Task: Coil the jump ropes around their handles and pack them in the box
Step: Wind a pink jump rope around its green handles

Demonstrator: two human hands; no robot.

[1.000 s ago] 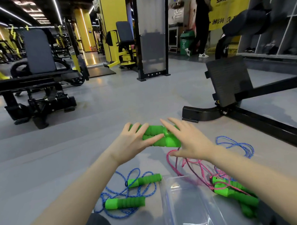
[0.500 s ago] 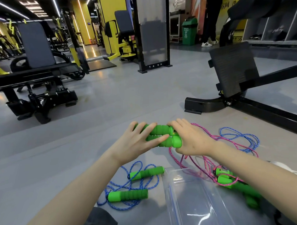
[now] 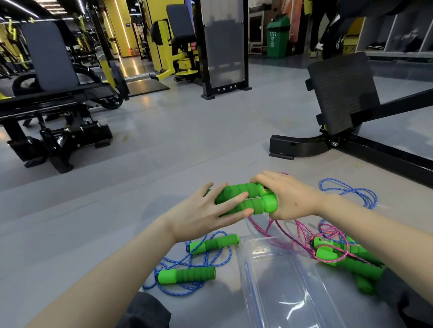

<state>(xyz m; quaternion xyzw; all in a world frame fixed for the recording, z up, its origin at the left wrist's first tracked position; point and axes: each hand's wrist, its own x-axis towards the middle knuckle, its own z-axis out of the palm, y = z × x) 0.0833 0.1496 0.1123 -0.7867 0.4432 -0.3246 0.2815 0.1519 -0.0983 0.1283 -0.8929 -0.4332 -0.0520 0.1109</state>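
Two green foam handles (image 3: 246,197) lie side by side, raised above the floor between my hands. My right hand (image 3: 292,197) grips their right ends, fingers curled over them. My left hand (image 3: 207,211) presses straight fingers against their left part. A pink rope (image 3: 270,227) hangs from the handles to the floor. A blue rope (image 3: 190,260) with two green handles (image 3: 188,274) lies loose by my left forearm. A clear plastic box (image 3: 285,292) stands in front of me, with nothing seen inside. To its right lies a bundle of green handles wound with pink rope (image 3: 338,254).
More blue rope (image 3: 350,192) loops on the grey floor behind my right wrist. A black bench frame (image 3: 358,142) runs along the right, another machine (image 3: 55,136) stands far left. A person's legs (image 3: 321,23) are in the background. My dark-clothed knees (image 3: 140,318) frame the box.
My right hand has closed from spread fingers onto the handles' right ends. The pair of handles stays between both hands, and the pink rope has shifted beneath them.
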